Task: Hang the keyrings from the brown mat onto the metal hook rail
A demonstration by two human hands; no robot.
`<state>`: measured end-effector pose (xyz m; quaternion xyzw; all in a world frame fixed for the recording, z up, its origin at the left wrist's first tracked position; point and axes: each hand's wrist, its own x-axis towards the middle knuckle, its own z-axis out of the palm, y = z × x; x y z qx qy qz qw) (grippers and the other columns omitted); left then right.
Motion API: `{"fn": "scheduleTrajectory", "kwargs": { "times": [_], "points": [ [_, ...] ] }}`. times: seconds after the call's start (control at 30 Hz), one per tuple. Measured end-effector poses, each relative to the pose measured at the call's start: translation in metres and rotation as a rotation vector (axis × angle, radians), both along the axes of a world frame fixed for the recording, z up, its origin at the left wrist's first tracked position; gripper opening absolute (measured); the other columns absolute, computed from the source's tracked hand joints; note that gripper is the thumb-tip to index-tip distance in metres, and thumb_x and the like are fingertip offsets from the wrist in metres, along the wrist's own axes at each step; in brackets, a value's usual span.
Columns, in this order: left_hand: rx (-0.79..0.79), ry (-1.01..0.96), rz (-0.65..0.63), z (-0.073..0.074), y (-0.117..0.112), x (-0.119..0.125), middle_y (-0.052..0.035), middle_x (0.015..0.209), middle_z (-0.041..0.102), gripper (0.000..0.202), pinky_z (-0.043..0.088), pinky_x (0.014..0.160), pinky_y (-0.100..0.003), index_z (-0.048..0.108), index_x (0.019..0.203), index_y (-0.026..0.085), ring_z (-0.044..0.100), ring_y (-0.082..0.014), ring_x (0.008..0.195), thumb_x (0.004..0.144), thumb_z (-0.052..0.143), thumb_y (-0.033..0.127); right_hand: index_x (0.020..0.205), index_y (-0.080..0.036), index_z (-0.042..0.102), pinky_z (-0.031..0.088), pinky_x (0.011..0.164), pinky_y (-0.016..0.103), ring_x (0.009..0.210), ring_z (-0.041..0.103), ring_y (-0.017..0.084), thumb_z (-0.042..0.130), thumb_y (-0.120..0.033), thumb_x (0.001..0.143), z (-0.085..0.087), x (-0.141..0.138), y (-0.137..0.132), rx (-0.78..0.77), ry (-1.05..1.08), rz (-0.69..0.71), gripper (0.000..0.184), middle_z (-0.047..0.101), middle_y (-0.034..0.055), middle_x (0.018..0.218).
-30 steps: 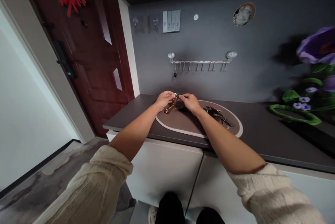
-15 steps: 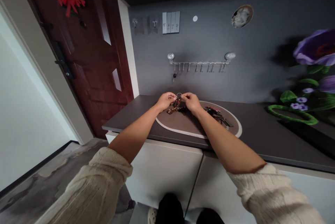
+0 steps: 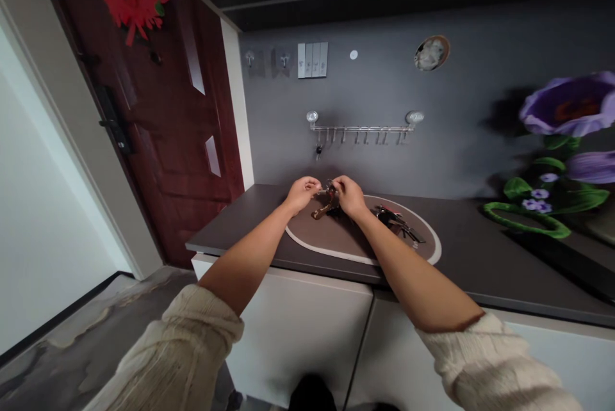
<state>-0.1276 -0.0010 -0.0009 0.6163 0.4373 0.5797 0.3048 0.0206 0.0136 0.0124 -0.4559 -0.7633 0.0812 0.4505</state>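
Observation:
A bunch of keys [image 3: 330,202] with a brown and gold fob hangs just over the left part of a brown oval mat [image 3: 307,235] with a pale rim. At its top, my right hand [image 3: 350,196] pinches the thin metal key ring. My left hand [image 3: 302,195] is beside it on the left, thumb and forefinger pinched near the ring; what lies between those fingertips is too small to make out. A second pile of keys [image 3: 400,222] rests on the mat's right part.
On the grey wall behind is a clear hook rail [image 3: 362,129], with a small black key [image 3: 318,152] hanging at its left end. Purple artificial flowers [image 3: 567,107] stand at the right of the dark countertop [image 3: 461,238]. A dark red door [image 3: 177,142] is at left.
The view has tilted up slightly, so the scene sits lower. My left fingertips have drawn a little away from the ring, while my right hand keeps its pinch.

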Motion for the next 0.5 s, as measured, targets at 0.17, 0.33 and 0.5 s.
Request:
{"fn": "scheduleTrajectory", "kwargs": {
  "times": [0.17,0.33,0.5],
  "points": [
    [0.021,-0.021,0.034,0.005,-0.004,0.002,-0.0034,0.074,0.059,0.016,0.038,0.057,-0.019,0.054,0.08,0.013,0.051,-0.0086,0.066,0.069,0.053,0.024,0.081,-0.021,0.058,0.03,0.067,0.026,0.079,0.049,0.016,0.037,-0.027,0.081,0.004,0.001,-0.005,0.051,-0.099,-0.066,0.022,0.061,0.0027,0.082],
    [0.034,-0.05,0.076,0.007,-0.005,0.002,-0.0036,0.074,0.06,0.013,0.038,0.059,-0.021,0.055,0.077,0.013,0.052,-0.0093,0.065,0.069,0.053,0.024,0.081,-0.021,0.06,0.028,0.068,0.026,0.085,0.047,0.017,0.037,-0.028,0.082,0.008,0.003,-0.007,0.131,-0.125,-0.087,0.024,0.06,0.0045,0.088],
    [0.021,-0.1,0.119,0.008,-0.004,0.002,-0.0037,0.072,0.06,0.011,0.039,0.059,-0.021,0.055,0.074,0.013,0.052,-0.0094,0.064,0.07,0.052,0.024,0.079,-0.02,0.061,0.03,0.07,0.027,0.083,0.048,0.017,0.039,-0.029,0.081,0.016,0.002,-0.002,0.176,-0.104,-0.077,0.023,0.061,0.0047,0.085]
  ]
}}
